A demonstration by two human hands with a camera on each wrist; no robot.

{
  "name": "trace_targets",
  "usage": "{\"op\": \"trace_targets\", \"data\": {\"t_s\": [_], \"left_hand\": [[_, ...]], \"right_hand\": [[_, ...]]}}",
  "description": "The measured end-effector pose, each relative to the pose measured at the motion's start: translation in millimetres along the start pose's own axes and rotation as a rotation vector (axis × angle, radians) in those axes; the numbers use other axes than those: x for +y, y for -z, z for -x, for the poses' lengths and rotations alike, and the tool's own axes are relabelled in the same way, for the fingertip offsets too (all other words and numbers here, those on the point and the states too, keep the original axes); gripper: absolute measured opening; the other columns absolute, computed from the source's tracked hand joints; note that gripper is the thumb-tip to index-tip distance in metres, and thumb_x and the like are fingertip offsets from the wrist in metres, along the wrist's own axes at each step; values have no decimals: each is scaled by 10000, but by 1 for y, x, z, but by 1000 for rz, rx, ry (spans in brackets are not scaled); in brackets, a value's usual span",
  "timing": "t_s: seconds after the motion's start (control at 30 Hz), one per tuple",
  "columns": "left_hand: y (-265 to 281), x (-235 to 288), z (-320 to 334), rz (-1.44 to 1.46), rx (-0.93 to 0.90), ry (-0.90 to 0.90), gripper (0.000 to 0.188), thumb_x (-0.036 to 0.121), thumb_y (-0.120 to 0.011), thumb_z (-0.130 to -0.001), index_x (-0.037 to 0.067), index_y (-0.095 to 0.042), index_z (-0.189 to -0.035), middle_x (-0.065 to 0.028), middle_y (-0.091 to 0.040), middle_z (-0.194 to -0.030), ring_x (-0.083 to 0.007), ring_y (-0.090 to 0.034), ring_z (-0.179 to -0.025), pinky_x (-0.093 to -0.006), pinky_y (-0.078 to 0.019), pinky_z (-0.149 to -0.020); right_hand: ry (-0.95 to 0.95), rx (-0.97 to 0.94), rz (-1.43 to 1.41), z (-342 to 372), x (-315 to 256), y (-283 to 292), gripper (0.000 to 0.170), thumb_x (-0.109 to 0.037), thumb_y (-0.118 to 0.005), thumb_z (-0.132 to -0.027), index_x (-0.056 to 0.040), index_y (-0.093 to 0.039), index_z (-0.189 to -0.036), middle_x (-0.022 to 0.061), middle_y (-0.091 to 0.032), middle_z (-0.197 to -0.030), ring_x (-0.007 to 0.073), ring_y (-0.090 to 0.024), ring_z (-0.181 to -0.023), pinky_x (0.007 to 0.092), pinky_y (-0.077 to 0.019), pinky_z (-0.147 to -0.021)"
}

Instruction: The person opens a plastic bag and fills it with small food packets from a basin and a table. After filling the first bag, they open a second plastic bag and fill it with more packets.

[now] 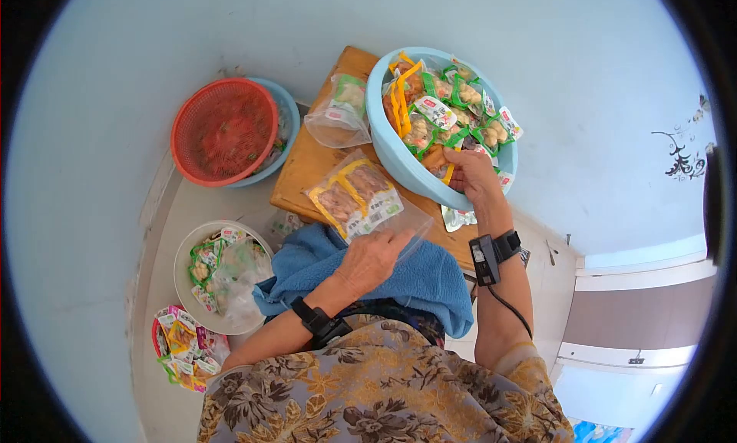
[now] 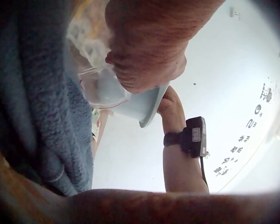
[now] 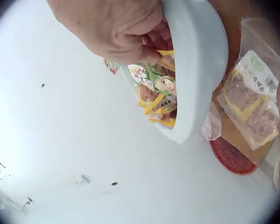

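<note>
My left hand (image 1: pixel 367 260) grips the open end of a clear plastic bag (image 1: pixel 414 222) above the blue towel on the lap. Inside the bag lie yellow-edged food packets (image 1: pixel 355 193) with brown contents and a white label. Over at the light blue basin (image 1: pixel 395 163), my right hand (image 1: pixel 477 174) reaches in past the near rim. Its thumb and fingers pinch a yellow-edged packet (image 3: pixel 166 59), seen partly behind the hand in the right wrist view. Green-edged packets (image 1: pixel 468 94) of pale food and more yellow-edged ones fill the basin.
Another clear bag (image 1: pixel 338 124) holding a green-edged packet rests on the wooden table (image 1: pixel 299 178). Left of it, a red colander (image 1: pixel 180 132) sits over a blue basin. A white tub (image 1: pixel 184 270) of packets and a smaller heap of colourful packets (image 1: pixel 184 347) stand on the floor.
</note>
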State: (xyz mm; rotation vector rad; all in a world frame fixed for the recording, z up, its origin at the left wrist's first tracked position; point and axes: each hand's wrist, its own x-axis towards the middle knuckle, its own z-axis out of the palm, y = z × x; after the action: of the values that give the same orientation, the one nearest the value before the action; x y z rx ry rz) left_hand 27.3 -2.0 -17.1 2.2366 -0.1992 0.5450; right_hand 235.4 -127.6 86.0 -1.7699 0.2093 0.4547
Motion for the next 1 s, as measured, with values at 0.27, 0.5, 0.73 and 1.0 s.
{"op": "trace_targets", "data": {"t_s": [0.27,0.5,0.73,1.0], "left_hand": [[2,1,0,-48,-105,-136,258,62,-619,-820,126,-674,-1064,-102,-601,-838,-293,-669,-729,-399,-546,-605],[-5,7,-4,48,0,55,180,4,-625,-801,55,-704,-954,-111,-616,-877,-323,-656,-738,-413,-542,-628],[7,18,-11,243,53,198,156,31,-609,-813,-11,-689,-940,-155,-634,-881,-356,-653,-767,-410,-532,-660],[6,15,-10,406,-26,235,184,78,-616,-900,-73,-585,-800,-122,-526,-729,-227,-496,-618,-337,-381,-565]], "right_hand": [[270,198,170,22,-19,29,174,-150,-701,-844,-26,-632,-743,58,-624,-627,114,-584,-472,237,-486,-441],[318,-2,-295,85,9,71,155,-146,-645,-942,-6,-636,-878,73,-680,-755,126,-664,-618,283,-564,-579],[146,-147,-462,138,106,47,157,-165,-604,-997,-15,-646,-1015,124,-729,-948,188,-717,-792,320,-592,-700],[47,-63,-737,143,147,24,181,-177,-602,-1002,-4,-642,-1043,137,-725,-980,225,-723,-867,363,-599,-773]]}}
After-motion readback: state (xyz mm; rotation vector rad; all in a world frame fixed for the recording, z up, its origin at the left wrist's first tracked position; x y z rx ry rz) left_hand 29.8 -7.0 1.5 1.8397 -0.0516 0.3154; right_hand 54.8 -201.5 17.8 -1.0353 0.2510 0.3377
